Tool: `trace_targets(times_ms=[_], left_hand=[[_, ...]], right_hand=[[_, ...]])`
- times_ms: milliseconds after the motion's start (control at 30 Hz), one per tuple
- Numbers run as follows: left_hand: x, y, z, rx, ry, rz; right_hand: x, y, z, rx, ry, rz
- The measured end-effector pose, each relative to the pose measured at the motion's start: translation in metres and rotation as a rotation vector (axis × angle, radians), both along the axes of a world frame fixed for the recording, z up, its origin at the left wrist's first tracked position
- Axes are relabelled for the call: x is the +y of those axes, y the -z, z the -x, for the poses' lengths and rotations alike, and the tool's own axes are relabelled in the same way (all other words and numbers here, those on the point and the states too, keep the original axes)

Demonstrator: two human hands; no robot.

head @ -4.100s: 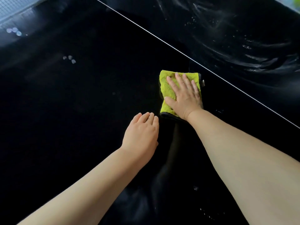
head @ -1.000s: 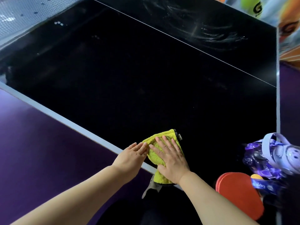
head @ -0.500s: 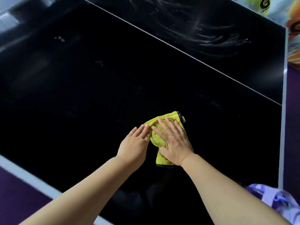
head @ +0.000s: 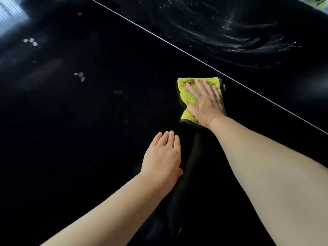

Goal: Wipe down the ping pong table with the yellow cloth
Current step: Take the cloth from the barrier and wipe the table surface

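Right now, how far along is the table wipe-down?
Likely done: swirled streaks show beyond the white line. In hand: the right hand presses the yellow cloth flat just short of that line, and the left hand is open beside it. Left: the streak-free dark stretch of table to the left, with pale specks.

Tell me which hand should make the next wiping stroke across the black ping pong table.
Right, most likely. The right hand lies flat on the folded yellow fluffy cloth, fingers spread, close to the thin white line. The left hand is open and empty, apart from the cloth.
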State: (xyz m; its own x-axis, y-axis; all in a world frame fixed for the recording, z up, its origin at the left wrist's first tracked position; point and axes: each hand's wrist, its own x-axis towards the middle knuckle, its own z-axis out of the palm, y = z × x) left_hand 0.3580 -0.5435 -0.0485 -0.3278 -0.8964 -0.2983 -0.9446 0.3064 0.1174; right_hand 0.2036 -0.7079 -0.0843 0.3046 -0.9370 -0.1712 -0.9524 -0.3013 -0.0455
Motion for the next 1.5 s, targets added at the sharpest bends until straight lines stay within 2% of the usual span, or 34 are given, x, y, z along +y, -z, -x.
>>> trace_targets(times_ms=[267, 567, 800, 1000, 1133, 1367, 1500], left_hand=[[-0.005, 0.008, 0.01, -0.079, -0.017, -0.074], [-0.005, 0.007, 0.013, -0.077, -0.061, -0.087], [-0.005, 0.004, 0.015, -0.061, -0.09, -0.11], [-0.006, 0.005, 0.018, -0.084, -0.079, -0.112], [-0.001, 0.009, 0.014, -0.037, -0.09, -0.105], [0.035, 0.006, -0.012, 0.169, -0.005, 0.037], [0.077, 0.003, -0.031, 0.335, -0.015, 0.0]], right_hand=[[-0.054, 0.002, 0.024, -0.024, 0.085, -0.014], [-0.049, -0.001, 0.039, -0.054, 0.068, -0.043], [-0.025, -0.003, 0.097, -0.037, 0.145, -0.07], [0.03, -0.001, 0.095, 0.002, 0.188, -0.075], [0.076, 0.0, 0.079, 0.021, 0.157, -0.059], [0.178, -0.002, 0.033, 0.081, 0.181, -0.085], [0.238, -0.005, 0.003, 0.104, 0.134, -0.089]])
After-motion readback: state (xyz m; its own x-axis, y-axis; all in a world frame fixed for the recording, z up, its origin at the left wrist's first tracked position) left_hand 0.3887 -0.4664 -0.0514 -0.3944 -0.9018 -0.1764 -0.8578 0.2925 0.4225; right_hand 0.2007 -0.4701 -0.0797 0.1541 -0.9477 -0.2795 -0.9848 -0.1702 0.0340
